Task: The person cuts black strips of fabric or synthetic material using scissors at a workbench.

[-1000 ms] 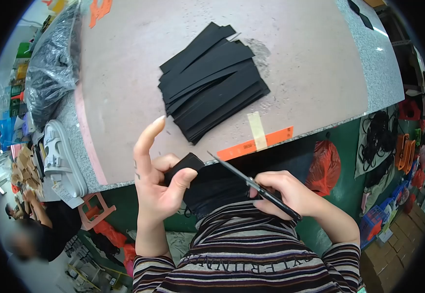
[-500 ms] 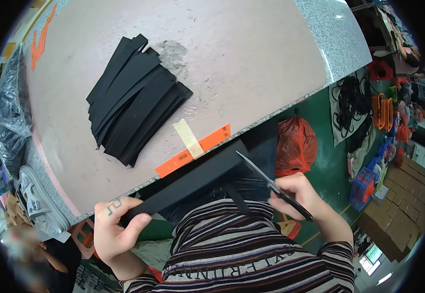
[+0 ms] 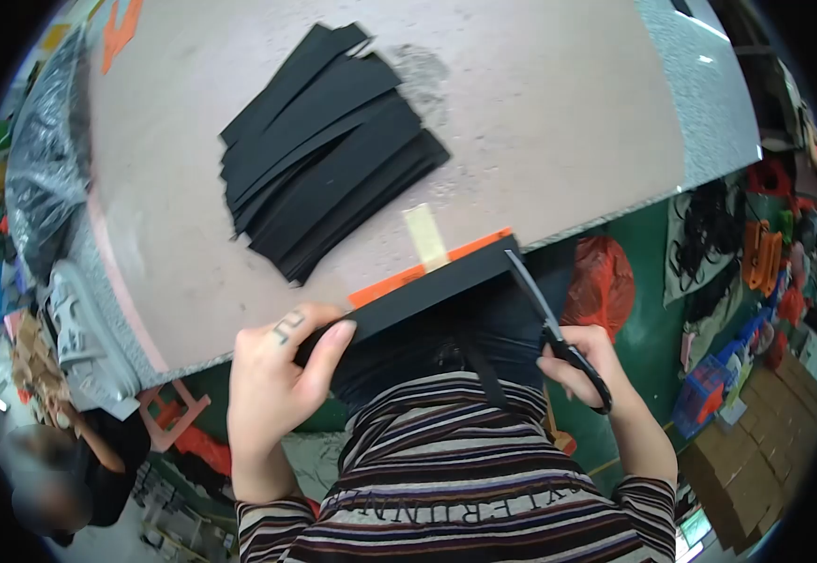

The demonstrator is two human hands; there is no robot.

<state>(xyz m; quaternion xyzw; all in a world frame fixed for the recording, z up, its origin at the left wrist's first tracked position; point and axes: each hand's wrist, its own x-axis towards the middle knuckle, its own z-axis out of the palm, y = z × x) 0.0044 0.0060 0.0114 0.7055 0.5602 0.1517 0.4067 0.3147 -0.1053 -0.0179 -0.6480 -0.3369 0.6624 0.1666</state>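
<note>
My left hand (image 3: 277, 380) pinches one end of a wide black fabric strip (image 3: 427, 293) between thumb and fingers. The strip runs up to the right along the table's front edge, overlapping the orange marker strip (image 3: 385, 284). In my right hand (image 3: 591, 358) is a pair of scissors (image 3: 540, 302) with black handles, its blades pointing up at the strip's far end. The blades look close together, with their tips right at that end. A pile of black strips (image 3: 333, 150) lies fanned out on the table beyond.
The table (image 3: 559, 122) has a speckled rim, and pale tape (image 3: 424, 236) crosses the orange marker. To the left are a plastic-wrapped bundle (image 3: 47, 169) and a sandal (image 3: 90, 328). A red bag (image 3: 601, 286) and cardboard boxes (image 3: 765, 441) stand at right. Another person (image 3: 108, 469) is at lower left.
The black strip has come up against the table edge, now covering part of the orange marker. The scissors' tips have moved from beside the strip to its far end. The view has shifted.
</note>
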